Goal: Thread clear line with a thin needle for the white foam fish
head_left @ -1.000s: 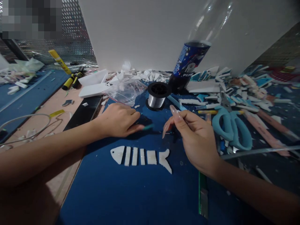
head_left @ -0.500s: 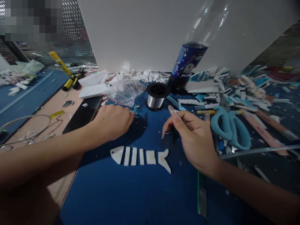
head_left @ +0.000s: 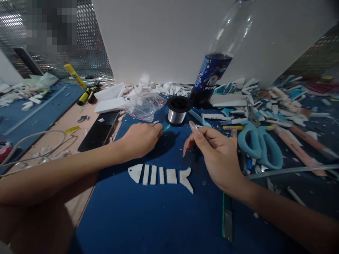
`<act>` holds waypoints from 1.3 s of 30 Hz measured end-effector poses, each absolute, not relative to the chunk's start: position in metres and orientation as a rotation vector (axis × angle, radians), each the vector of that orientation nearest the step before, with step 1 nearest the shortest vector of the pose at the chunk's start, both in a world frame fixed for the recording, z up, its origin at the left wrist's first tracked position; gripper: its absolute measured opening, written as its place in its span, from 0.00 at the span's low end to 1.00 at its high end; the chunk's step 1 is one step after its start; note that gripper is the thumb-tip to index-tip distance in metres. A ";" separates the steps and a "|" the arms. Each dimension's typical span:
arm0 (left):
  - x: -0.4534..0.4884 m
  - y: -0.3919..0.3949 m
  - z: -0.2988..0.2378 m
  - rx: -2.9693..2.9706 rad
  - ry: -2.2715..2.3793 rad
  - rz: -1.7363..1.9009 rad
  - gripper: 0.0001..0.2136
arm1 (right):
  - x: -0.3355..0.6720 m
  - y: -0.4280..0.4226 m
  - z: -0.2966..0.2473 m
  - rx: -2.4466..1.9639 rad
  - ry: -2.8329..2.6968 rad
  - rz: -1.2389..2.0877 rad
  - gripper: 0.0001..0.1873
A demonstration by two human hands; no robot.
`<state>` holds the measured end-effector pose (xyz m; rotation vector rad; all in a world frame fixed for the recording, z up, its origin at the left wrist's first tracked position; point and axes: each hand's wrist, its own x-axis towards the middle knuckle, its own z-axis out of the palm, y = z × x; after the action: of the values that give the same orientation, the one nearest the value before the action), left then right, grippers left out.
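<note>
My left hand [head_left: 143, 139] is closed, its fingertips pinched on a small thin green piece [head_left: 166, 128] whose tip sticks out toward the spool. My right hand [head_left: 217, 151] rests on the blue mat with thumb and forefinger apart and the other fingers loosely curled; I see nothing gripped in it. Between and below both hands lies a white fish cut into several separate pieces, with a head [head_left: 135, 173] that has an eye hole, narrow body strips [head_left: 153, 175] and a forked tail [head_left: 186, 179]. A spool of clear line [head_left: 177, 116] stands just beyond the hands.
A Pepsi bottle [head_left: 212, 77] stands behind the spool. Blue-handled scissors [head_left: 261, 144] lie right among white and blue scraps [head_left: 254, 91]. A green-edged tool [head_left: 227, 218] lies below my right wrist. A phone [head_left: 99, 130] and plastic bag [head_left: 145, 106] are at left.
My left hand has moved right, toward the spool, with the green piece in its fingertips. My right hand and the fish pieces stay in place; the view has shifted slightly.
</note>
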<state>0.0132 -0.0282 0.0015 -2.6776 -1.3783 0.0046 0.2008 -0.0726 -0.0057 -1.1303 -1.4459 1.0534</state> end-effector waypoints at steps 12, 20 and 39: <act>0.009 -0.040 0.008 -2.442 -1.544 0.281 0.13 | 0.202 -0.071 -0.008 -1.084 -1.445 1.057 0.16; 0.014 -0.033 0.003 -2.556 -1.167 0.114 0.17 | 0.201 -0.072 -0.010 -1.059 -1.384 1.105 0.15; 0.017 -0.036 0.003 -2.461 -1.273 0.183 0.16 | 0.201 -0.071 -0.010 -0.997 -1.383 1.129 0.16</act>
<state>0.0168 -0.0362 0.0031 -2.4610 -1.2732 0.1831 0.2015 -0.0707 -0.0102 -0.9972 -1.3827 1.1294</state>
